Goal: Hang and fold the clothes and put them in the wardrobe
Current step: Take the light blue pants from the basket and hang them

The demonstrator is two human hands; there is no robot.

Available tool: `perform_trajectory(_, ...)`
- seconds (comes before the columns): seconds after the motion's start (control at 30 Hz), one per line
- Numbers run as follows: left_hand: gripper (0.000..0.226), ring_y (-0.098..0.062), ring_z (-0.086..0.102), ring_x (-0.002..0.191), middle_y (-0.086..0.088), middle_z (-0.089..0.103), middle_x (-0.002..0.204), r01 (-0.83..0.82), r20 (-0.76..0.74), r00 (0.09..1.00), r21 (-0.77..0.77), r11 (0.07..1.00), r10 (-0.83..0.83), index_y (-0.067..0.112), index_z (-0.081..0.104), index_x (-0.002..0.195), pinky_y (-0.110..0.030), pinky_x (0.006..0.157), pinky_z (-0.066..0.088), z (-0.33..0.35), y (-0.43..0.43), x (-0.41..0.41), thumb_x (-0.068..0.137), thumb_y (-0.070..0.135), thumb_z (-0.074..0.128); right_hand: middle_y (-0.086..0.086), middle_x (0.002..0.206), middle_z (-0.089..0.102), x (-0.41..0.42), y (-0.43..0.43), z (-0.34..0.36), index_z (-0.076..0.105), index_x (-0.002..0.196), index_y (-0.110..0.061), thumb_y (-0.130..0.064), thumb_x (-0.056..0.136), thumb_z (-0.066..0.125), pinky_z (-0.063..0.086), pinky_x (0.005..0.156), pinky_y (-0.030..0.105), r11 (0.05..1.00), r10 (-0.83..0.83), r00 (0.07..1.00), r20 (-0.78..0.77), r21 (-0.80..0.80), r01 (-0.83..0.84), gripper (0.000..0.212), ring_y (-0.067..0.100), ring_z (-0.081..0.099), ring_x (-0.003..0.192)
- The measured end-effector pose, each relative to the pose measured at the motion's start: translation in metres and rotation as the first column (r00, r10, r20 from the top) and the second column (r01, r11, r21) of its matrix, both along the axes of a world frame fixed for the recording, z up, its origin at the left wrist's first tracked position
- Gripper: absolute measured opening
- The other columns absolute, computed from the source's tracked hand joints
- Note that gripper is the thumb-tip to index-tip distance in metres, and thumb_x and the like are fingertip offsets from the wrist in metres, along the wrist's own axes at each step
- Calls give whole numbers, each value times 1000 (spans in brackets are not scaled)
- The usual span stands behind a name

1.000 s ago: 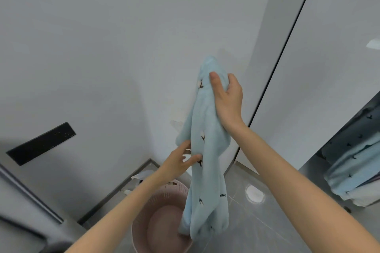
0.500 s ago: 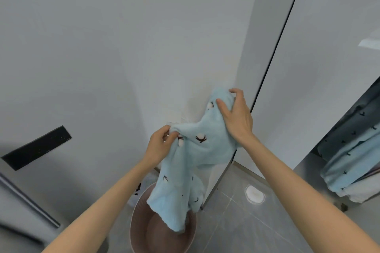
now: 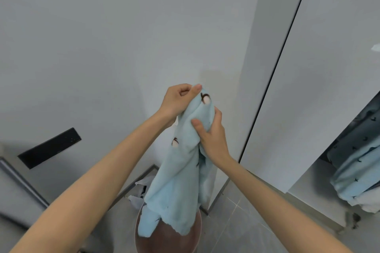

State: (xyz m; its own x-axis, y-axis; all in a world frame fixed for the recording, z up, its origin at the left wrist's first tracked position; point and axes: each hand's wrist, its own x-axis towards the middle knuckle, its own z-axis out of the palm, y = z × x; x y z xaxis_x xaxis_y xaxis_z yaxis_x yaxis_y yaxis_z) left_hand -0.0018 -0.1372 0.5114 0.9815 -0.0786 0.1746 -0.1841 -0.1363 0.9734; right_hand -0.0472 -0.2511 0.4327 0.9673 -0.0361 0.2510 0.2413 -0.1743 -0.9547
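Note:
A light blue fleece garment (image 3: 176, 181) with small dark and white motifs hangs bunched in front of me, its lower end dangling over a pink laundry basket (image 3: 197, 238). My left hand (image 3: 178, 99) grips the garment's top edge with curled fingers. Just below and to the right, my right hand (image 3: 211, 135) holds a fold of the same cloth, thumb pressed on its front. At the far right, the open wardrobe (image 3: 308, 185) shows several blue and dark garments (image 3: 355, 172) inside.
White wardrobe doors (image 3: 320, 68) stand to the right, with a dark gap between the panels. A white wall fills the left, carrying a black rectangular panel (image 3: 49, 148). Crumpled white items (image 3: 139, 189) lie on the grey tiled floor behind the basket.
My left hand rose and closed in on the right hand near the garment's top. The cloth, spread between both hands before, now hangs bunched and narrower over the basket.

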Motion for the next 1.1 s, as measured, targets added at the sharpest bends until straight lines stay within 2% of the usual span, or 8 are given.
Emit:
perform_trajectory(0.1, 28, 1, 52, 52, 13, 60, 59, 66, -62, 996, -26, 997, -67, 16, 66, 77, -12, 51, 41, 3, 7, -1, 96, 32, 53, -11, 104, 59, 6, -8, 7, 40, 112, -23, -55, 74, 67, 48, 72, 17, 997, -73, 997, -1, -3, 73, 56, 2, 60, 94)
perform_trajectory(0.23, 29, -8, 64, 104, 2, 65, 119, 146, -148, 972, -234, 961, -184, 16, 59, 124, -24, 88, 52, -7, 26, -1, 100, 26, 44, -10, 88, 60, 13, -15, 18, 51, 101, -11, -36, 85, 69, 45, 65, 13, 993, -113, 993, 34, 23, 112, 35, -7, 57, 72)
perform_trajectory(0.33, 38, -11, 59, 114, 6, 57, 131, 132, -155, 974, -211, 969, -167, 26, 48, 134, -32, 96, 49, -24, 34, -9, 98, 39, 43, -9, 82, 57, 21, -19, 30, 53, 97, -9, -36, 86, 67, 43, 62, 11, 979, -196, 979, 49, 76, 192, 32, -7, 55, 67)
perform_trajectory(0.5, 53, 8, 57, 106, 15, 53, 127, 273, -135, 958, 139, 952, -255, 52, 26, 136, -14, 84, 49, -69, 32, -33, 91, 38, 52, -8, 82, 56, 33, -28, 44, 53, 95, -10, -37, 89, 64, 43, 61, 10, 966, -238, 970, 50, 112, 231, 30, 2, 54, 70)
perform_trajectory(0.63, 74, 6, 46, 122, 15, 41, 141, 377, -82, 926, 191, 906, -368, 32, 21, 145, -14, 95, 43, -106, 16, -43, 86, 29, 64, -8, 81, 56, 35, -31, 52, 52, 93, -12, -35, 88, 65, 44, 60, 11, 972, -219, 974, 66, 108, 211, 27, 1, 55, 69)
perform_trajectory(0.73, 62, -2, 53, 118, 17, 54, 128, 209, -45, 978, 190, 959, -204, 24, 38, 139, -27, 98, 46, -120, 13, -41, 85, 41, 60, -8, 83, 57, 38, -37, 56, 51, 96, -11, -36, 88, 65, 45, 63, 12, 968, -236, 969, 79, 111, 226, 29, 0, 57, 71)
perform_trajectory(0.87, 30, 13, 54, 102, 22, 57, 115, 79, 82, 992, 211, 974, -98, 30, 49, 122, -7, 85, 41, -106, 17, -36, 94, 23, 56, -9, 91, 55, 45, -53, 52, 45, 104, -13, -41, 87, 64, 46, 69, 15, 946, -320, 946, 58, 69, 316, 38, 3, 57, 80)
perform_trajectory(1.1, 17, 5, 56, 82, 10, 59, 97, -87, 63, 995, 108, 990, 80, 19, 54, 109, -7, 66, 44, -64, 20, -10, 94, 24, 57, -9, 97, 52, 51, -70, 10, 44, 113, -14, -40, 92, 59, 41, 75, 21, 975, -208, 962, -180, -111, 190, 37, 13, 53, 94)
